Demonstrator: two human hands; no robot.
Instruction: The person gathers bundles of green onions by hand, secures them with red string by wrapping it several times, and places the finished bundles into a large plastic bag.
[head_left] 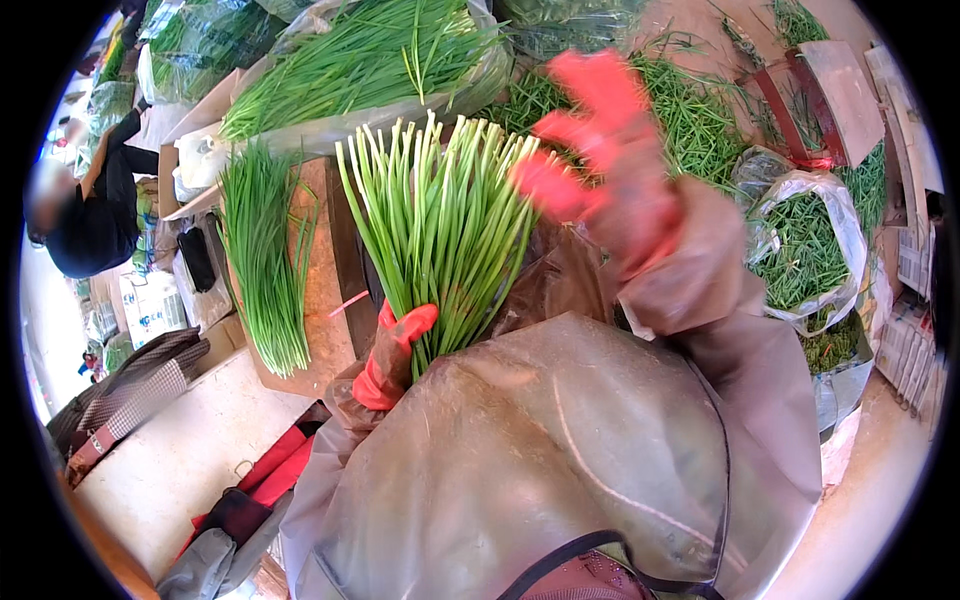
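Left grip (392, 362), red-gloved, clamping round the base of an upright bunch of green stalks (440, 225), held above the lap; right grip (590, 150) hovering blurred at the bunch's top right, fingers spread apart. Lying on the brown board (320, 290) just left: another bundle of stalks (262, 260); sitting well right: a plastic bag of greens (805, 250).

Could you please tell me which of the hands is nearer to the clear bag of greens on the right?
Right. The right hand is raised just left of the clear bag; the left hand grips the stalk bunch farther left.
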